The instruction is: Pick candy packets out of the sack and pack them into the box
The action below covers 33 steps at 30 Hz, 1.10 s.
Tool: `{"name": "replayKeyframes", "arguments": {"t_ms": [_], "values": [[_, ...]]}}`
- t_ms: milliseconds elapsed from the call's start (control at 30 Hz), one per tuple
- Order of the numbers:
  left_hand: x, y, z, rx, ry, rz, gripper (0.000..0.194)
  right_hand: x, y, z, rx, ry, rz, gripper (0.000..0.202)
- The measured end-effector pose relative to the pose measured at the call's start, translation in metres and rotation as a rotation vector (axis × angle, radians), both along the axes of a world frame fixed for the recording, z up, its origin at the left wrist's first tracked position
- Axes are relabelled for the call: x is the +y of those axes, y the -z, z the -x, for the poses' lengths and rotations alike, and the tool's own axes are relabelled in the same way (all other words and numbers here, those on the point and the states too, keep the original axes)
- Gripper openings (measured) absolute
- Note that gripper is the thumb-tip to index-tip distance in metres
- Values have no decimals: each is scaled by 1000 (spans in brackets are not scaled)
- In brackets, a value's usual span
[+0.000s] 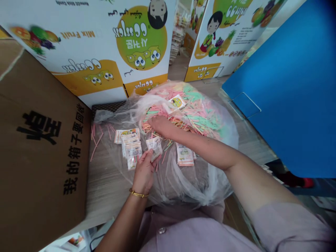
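Observation:
My left hand (145, 170) pinches a small printed candy packet (154, 147) near its lower edge. At the mouth of a big clear plastic bag (181, 182), my right hand (160, 125) reaches into a heap of thin pink, green and orange candy sticks (202, 120). Its fingertips are down among the sticks, so their grip is hidden. Left of the held packet lies an overlapping row of candy packets (133, 155). More packets (185, 155) rest on the bag under my right forearm. A single packet (177, 102) sits on top of the heap.
A brown carton (47, 140) stands at the left. White and orange printed boxes (91, 42) line the back. At the right is a blue panel (288, 87) with a wire handle (245, 105). Loose pink sticks (97, 141) lie on the wood-grain table (105, 189).

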State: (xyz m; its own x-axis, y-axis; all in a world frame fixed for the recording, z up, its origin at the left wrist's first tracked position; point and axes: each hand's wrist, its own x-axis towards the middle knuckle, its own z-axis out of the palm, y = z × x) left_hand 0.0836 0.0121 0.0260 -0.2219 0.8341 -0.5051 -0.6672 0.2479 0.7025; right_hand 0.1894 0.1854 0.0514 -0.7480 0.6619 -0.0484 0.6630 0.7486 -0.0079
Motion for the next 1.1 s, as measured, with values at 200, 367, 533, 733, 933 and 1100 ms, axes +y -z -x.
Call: {"name": "replayKeyframes", "arguments": {"t_ms": [200,367,533,733,933,1100], "values": [[2,-1,5,11,-36,34,15,5,-7,-10,268,249,-2,33],[5,-3,-3,14,-37,23,12,2,-12,-27,802,393,250,32],[5,-3,-4,96,-8,-1,18,-4,-16,-31,1295,504,908,24],[9,-3,-1,150,-13,-3,26,-46,-41,-45,1090,364,937,13],[11,-2,-4,171,6,-45,27,-88,-44,-43,487,244,413,19],[4,-5,-3,247,23,-32,25,-83,-29,-47,543,219,517,19]]}}
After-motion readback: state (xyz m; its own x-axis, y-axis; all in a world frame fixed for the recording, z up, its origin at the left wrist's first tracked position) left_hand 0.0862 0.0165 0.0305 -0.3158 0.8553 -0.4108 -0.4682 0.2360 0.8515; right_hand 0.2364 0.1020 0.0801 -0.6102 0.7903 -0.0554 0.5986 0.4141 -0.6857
